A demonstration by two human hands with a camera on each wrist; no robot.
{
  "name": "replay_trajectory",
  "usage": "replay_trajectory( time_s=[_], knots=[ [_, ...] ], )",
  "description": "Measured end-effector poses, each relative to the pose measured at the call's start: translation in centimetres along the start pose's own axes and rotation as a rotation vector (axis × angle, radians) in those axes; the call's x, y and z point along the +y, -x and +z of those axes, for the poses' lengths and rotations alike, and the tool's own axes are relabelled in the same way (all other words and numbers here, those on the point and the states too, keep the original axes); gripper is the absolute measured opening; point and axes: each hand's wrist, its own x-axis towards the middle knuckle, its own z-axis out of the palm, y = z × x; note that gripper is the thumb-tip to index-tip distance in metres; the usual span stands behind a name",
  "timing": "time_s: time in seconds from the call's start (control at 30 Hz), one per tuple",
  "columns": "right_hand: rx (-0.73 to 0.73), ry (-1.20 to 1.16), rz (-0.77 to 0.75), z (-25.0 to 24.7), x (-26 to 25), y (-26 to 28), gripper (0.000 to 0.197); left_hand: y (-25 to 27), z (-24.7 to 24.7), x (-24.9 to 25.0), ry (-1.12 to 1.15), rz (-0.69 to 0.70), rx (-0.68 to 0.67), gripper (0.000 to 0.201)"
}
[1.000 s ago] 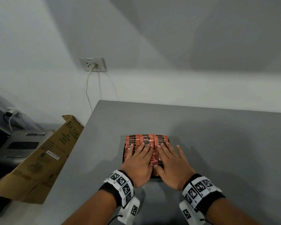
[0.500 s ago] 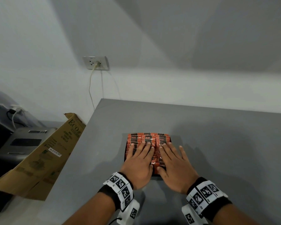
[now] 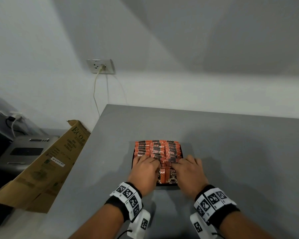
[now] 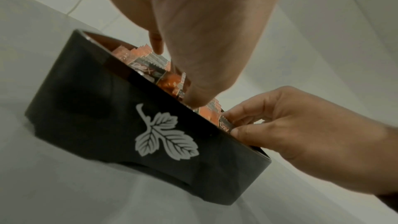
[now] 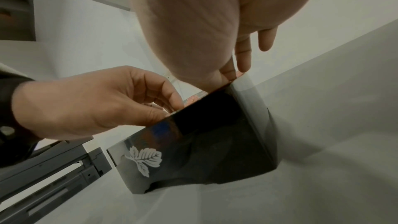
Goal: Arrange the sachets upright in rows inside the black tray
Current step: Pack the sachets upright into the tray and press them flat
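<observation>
A black tray (image 3: 166, 185) with a white leaf print (image 4: 165, 135) sits on the grey table, packed with orange-and-black sachets (image 3: 158, 149) standing in rows. My left hand (image 3: 146, 168) is over the tray's near left part, fingers curled down among the sachets (image 4: 150, 64). In the right wrist view the left hand (image 5: 168, 108) brings thumb and fingers together at the rim of the tray (image 5: 215, 142). My right hand (image 3: 188, 167) is over the near right part. In the left wrist view the right hand (image 4: 233, 126) pinches the top of a front-row sachet (image 4: 225, 125).
An open cardboard box (image 3: 47, 166) leans by the table's left edge, with a grey printer (image 3: 24, 152) behind it. A wall socket (image 3: 100, 66) with a cable hangs above the table's far left corner. Bare grey table (image 3: 240, 152) spreads right of the tray.
Both hands lay flat with straight fingers on the sachet tops. They have drawn back to the near rows and curled their fingers into the sachets.
</observation>
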Motion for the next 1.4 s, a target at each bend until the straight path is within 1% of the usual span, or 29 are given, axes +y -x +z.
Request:
replay_trajectory(
  time_s=[0.1,0.17,0.27,0.37,0.47,0.53,0.6,0.67,0.73,0.83,0.97,1.03,1.1,1.23,1.4],
  knots=[
    [-0.065,0.037,0.028,0.0,0.1,-0.5,0.020,-0.2,-0.2,0.2,-0.021,-0.013,-0.040,0.025],
    [-0.048,0.028,0.032,-0.1,-0.1,-0.4,0.015,-0.2,-0.3,0.2,-0.042,-0.020,-0.051,0.028],
    [0.003,0.007,0.004,0.3,-0.1,0.0,0.010,-0.2,-0.3,0.3,-0.083,-0.028,-0.078,0.026],
    [0.031,0.027,-0.025,0.7,0.0,0.0,0.017,-0.1,-0.2,0.2,-0.113,-0.027,-0.092,0.027],
    [0.058,0.009,-0.033,0.7,0.2,-0.1,0.020,-0.1,-0.2,0.2,-0.108,-0.024,-0.103,0.027],
    [0.098,-0.022,-0.037,0.6,0.2,0.1,0.020,0.0,-0.2,0.1,-0.068,-0.027,-0.082,0.030],
    [0.157,-0.038,-0.037,0.5,0.1,0.5,0.019,0.3,-0.4,-0.1,0.000,-0.044,-0.029,0.035],
    [0.195,-0.061,-0.021,0.3,0.1,0.6,0.024,0.4,-0.6,-0.3,0.049,-0.060,0.034,0.042],
    [0.172,-0.057,-0.020,0.3,0.1,0.7,0.030,0.6,-0.5,-0.6,0.033,-0.062,0.020,0.045],
    [0.091,-0.050,-0.028,0.6,-0.1,0.9,0.040,0.8,-0.1,-0.8,-0.020,-0.078,-0.088,0.045],
    [0.038,-0.055,0.012,0.5,-0.5,0.1,0.053,0.5,0.1,-0.2,-0.006,-0.072,-0.089,0.059],
    [-0.025,-0.035,-0.001,0.5,-0.7,-0.2,0.060,0.3,0.2,0.1,-0.040,-0.044,-0.116,0.059],
    [-0.072,-0.035,-0.016,0.5,-0.8,-0.2,0.062,0.2,0.3,0.4,-0.069,-0.029,-0.142,0.057],
    [-0.076,-0.015,-0.004,0.4,-0.8,-0.4,0.061,-0.2,0.0,0.5,-0.056,-0.038,-0.125,0.056],
    [-0.120,-0.011,-0.011,0.2,-0.9,-0.6,0.067,-0.9,-0.1,0.6,-0.105,-0.034,-0.183,0.059]
  ],
)
